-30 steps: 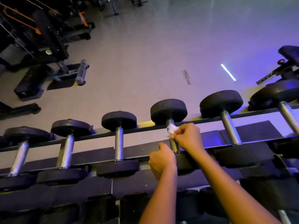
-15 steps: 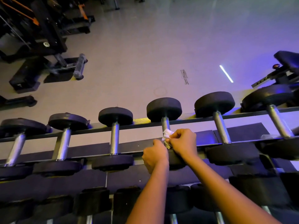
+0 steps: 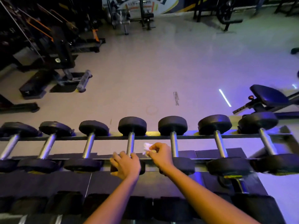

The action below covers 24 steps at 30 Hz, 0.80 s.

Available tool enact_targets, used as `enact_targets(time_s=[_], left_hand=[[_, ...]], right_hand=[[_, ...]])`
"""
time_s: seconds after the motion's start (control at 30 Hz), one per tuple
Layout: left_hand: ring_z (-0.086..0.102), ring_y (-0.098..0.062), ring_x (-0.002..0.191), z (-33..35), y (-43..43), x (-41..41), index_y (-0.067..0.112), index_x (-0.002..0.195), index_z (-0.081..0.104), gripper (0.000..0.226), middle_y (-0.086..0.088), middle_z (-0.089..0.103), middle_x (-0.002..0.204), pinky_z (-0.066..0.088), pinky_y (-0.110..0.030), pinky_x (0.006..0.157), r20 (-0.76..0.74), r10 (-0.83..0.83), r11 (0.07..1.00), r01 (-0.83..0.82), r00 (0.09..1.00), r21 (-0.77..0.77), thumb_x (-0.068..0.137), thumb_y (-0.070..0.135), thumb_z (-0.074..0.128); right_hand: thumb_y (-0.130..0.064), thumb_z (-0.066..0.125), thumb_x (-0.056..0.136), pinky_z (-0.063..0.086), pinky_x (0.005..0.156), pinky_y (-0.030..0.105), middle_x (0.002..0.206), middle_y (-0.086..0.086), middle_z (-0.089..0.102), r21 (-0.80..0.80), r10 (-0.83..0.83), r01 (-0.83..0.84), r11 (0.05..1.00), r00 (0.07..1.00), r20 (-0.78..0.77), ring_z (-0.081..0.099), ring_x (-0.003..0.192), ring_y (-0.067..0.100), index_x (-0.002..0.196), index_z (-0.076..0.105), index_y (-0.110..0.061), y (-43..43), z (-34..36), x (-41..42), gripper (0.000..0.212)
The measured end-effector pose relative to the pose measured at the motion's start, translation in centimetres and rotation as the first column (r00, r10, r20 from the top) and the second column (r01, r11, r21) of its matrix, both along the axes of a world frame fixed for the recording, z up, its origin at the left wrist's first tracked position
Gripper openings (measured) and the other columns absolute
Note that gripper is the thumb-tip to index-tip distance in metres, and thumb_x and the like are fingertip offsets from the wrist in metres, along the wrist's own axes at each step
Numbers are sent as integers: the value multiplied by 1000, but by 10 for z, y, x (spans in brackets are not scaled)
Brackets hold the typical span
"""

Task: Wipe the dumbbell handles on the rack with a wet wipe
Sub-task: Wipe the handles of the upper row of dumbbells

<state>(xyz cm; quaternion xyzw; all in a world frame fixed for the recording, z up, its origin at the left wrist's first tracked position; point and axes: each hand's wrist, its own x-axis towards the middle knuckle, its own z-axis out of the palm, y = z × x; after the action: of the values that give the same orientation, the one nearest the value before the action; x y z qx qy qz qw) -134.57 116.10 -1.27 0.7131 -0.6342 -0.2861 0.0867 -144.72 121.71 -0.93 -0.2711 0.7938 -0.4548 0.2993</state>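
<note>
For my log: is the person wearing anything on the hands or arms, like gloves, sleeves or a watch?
Nothing worn shows. The left hand and right hand are gloveless, no rings visible. The left forearm and right forearm are bare down to the frame's bottom edge: no sleeve, watch or band.

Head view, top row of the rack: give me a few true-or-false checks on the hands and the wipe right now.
1. The right hand pinches the white wipe. True.
2. The wipe is wrapped round a handle. False: it is held in the gap between the fourth handle and the fifth handle, counted from the left, and touches neither.
3. The left hand rests on the near end of the fourth dumbbell. True.
4. The top row of the rack shows four dumbbells. False: seven show.
5. The left hand holds a second wipe. False: it holds no wipe.
</note>
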Motion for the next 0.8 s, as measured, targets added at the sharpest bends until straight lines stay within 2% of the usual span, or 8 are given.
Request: enact_targets(time_s=[0.1,0.17,0.23,0.3,0.4,0.53,0.7,0.8], left_hand=[[-5,-29,147,-2,32,-32,18,130,53,38,-4,18,155,6,-72,107,43,-81,995,84,996,-60,97,33,44],[11,-26,147,-6,46,-54,21,125,57,34,-1,30,150,-2,-72,106,0,-76,996,76,997,-48,97,34,43],[44,-26,127,-5,57,-75,18,118,60,31,-3,51,135,15,-61,112,-180,22,998,-11,983,59,97,35,44],[55,-29,104,-1,67,-96,8,116,61,36,-13,60,124,39,-35,94,-336,182,962,-96,924,257,99,33,41],[58,-32,106,0,76,-120,1,119,61,43,-18,61,119,44,-31,83,-280,250,924,-143,927,354,100,34,40],[61,-32,93,-3,76,-132,1,110,64,45,-18,65,108,50,-36,80,-169,360,910,-305,918,283,94,39,45],[55,-28,81,-4,77,-137,2,110,64,47,-16,64,102,43,-34,68,-169,431,886,-380,886,266,92,42,49],[59,-34,94,-4,75,-139,1,116,62,50,-19,64,115,38,-33,69,-140,428,887,-386,893,253,92,43,49]], right_hand=[[-19,73,82,48,74,21,90,5,67,-4,-51,51,999,998,-40,58,82,13,88,71,-8,28,6,-34,12],[-20,70,85,37,71,13,96,5,67,22,-93,95,995,993,-71,54,83,11,97,71,-6,42,5,-54,18],[-21,70,86,31,65,10,102,8,70,52,-129,134,990,988,-84,53,83,10,105,72,-6,56,1,-69,24],[-22,71,84,33,67,15,102,9,72,72,-127,132,989,989,-76,56,83,15,104,73,-7,67,-4,-81,25],[-22,72,83,43,74,21,95,5,72,71,-70,75,995,996,-61,59,80,15,100,73,-10,76,-6,-91,21],[-19,74,80,46,79,24,101,5,67,51,-81,82,995,996,-23,60,87,17,113,67,-11,74,-7,-98,35],[-26,74,79,46,68,26,87,10,74,89,-84,88,992,996,-41,65,78,21,91,76,-9,67,-29,-101,21],[-25,75,79,47,73,29,86,10,73,97,-101,101,990,995,-3,66,82,25,89,76,-8,61,-35,-104,19]])
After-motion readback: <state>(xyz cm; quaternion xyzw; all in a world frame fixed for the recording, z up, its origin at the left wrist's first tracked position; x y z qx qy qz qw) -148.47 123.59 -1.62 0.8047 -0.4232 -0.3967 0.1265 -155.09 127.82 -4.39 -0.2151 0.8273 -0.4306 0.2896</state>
